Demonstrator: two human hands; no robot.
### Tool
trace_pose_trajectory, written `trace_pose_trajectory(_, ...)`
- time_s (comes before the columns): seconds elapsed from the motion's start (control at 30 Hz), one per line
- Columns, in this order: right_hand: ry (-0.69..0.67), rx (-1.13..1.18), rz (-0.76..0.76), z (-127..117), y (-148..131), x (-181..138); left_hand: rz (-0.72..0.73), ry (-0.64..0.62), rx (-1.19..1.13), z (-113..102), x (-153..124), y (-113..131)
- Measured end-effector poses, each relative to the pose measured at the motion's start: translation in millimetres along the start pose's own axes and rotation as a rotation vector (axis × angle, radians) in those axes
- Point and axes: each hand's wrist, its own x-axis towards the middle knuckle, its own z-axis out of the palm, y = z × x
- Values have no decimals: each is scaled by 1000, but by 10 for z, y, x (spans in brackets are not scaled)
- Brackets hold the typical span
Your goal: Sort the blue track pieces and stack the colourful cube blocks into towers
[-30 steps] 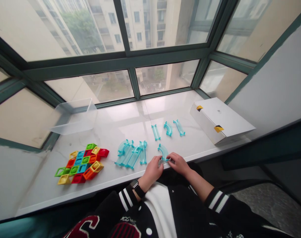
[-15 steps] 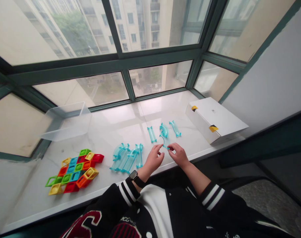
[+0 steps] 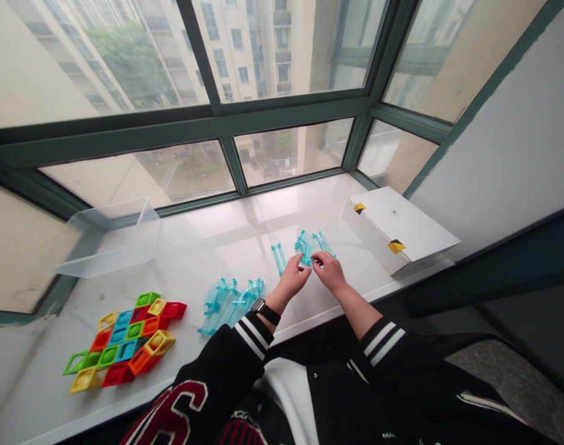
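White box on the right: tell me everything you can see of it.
The white box is low and flat-topped, seemingly cardboard. Two yellow-and-black tabs straddle its left upper edge, and a small dark mark shows on top. It appears shut, so any contents are hidden. It lies flat on the pale ledge, at its right end. The left hand and right hand are both clear of it.

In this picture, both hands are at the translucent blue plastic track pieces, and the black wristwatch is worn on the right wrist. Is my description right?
One detail is wrong: the head view shows the black wristwatch on the wrist of the left hand, not the right hand. Both hands are indeed at the translucent blue plastic track pieces.
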Motion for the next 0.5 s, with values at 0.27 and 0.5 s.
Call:
trace_pose_trajectory(0.27,-56,-48,42,133,128,140,-49,-8,25,3,170,-132)
trace_pose_trajectory(0.5,-77,-64,47,166,182,185,-56,0,47,27,229,-207)
